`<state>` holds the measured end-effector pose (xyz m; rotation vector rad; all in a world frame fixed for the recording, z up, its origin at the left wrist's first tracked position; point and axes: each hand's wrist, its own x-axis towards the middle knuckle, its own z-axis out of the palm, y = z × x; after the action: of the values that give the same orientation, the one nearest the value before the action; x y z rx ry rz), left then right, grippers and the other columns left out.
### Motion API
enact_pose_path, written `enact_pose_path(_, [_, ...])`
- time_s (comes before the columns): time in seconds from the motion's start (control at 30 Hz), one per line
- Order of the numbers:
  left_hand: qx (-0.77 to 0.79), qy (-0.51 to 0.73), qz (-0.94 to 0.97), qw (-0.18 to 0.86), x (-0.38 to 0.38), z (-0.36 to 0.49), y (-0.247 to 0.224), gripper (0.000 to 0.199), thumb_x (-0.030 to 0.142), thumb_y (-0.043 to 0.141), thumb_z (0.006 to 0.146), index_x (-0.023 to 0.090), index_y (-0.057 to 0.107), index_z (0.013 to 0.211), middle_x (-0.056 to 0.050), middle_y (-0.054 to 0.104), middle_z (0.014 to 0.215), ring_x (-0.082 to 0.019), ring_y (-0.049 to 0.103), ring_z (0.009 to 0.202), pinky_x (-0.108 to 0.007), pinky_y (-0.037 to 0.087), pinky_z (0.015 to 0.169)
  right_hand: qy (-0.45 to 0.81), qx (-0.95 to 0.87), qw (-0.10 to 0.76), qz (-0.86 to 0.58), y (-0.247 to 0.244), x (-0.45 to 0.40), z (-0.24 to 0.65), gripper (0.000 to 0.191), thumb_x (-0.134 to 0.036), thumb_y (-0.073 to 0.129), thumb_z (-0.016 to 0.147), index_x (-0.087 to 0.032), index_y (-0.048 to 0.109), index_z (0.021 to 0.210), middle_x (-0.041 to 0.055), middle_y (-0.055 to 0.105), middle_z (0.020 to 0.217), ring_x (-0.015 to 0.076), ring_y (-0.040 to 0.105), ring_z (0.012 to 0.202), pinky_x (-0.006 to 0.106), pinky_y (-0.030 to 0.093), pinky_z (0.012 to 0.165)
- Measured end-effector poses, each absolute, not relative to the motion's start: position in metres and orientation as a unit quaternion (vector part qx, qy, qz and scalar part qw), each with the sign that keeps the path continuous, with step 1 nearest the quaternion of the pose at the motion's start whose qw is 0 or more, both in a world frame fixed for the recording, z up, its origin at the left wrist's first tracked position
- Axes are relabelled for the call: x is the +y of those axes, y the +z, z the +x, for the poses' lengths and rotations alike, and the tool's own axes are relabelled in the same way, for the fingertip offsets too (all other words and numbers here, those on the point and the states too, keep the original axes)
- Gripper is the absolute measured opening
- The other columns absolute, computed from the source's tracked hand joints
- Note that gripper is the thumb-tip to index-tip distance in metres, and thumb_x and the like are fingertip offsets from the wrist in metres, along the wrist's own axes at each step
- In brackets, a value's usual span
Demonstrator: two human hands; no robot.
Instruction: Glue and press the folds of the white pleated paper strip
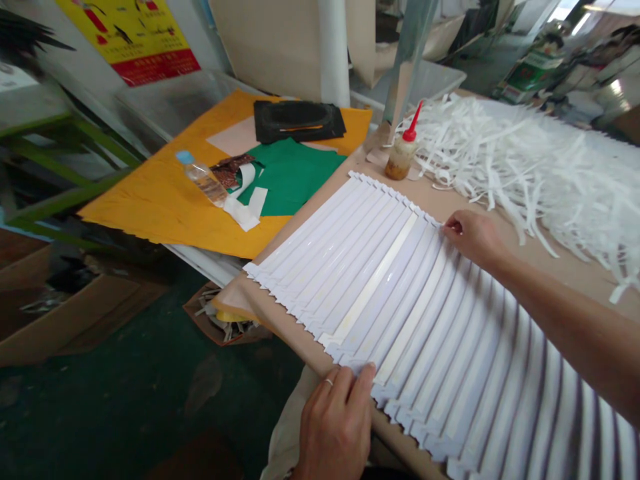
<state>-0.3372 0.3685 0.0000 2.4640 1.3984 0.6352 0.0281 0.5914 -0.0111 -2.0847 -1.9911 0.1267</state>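
Near glue bottle (401, 152) and shreds (520, 167), left grip (334, 427) and right grip (473, 239) pinching white strips (400, 313)

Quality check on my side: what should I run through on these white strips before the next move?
1. Left hand on the near ends of the white strips: ok, resting against them.
2. Right hand at the far ends: ok, fingertips on the edge.
3. Strips lying side by side with no gaps: ok.
4. Even colour across the strips: not ok, two cream strips stand out.
5. Squeeze bottle with red nozzle: ok, upright beyond the strips, amber liquid inside.
6. Strips fixed down underneath: cannot tell, the undersides are hidden.
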Motion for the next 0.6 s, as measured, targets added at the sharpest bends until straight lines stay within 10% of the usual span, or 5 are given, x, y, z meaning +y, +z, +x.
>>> enact_pose_path(0.37, [0.497, 0.333, 0.775, 0.205, 0.365, -0.349, -0.015, 0.032, 0.012, 0.044, 0.1, 0.018, 0.063, 0.125, -0.007, 0.075, 0.101, -0.016, 0.074, 0.092, -0.023, 0.061, 0.08, -0.046, -0.529, 0.167, -0.831, -0.022, 0.606, 0.136, 0.05, -0.051, 0.049, 0.095, -0.009, 0.065, 0.116, 0.0192, 0.056, 0.098, 0.0205, 0.042, 0.072, 0.04, 0.031, 0.072])
enact_pose_path(0.6, [0.486, 0.327, 0.796, 0.151, 0.348, -0.356, -0.032, 0.028, 0.015, 0.048, 0.099, 0.022, 0.067, 0.118, -0.004, 0.078, 0.1, -0.015, 0.077, 0.09, -0.019, 0.061, 0.081, -0.076, -0.589, 0.163, -0.788, -0.004, 0.622, 0.14, 0.039, -0.032, 0.051, 0.094, -0.02, 0.065, 0.128, 0.019, 0.057, 0.109, 0.0239, 0.049, 0.082, 0.039, 0.031, 0.07])
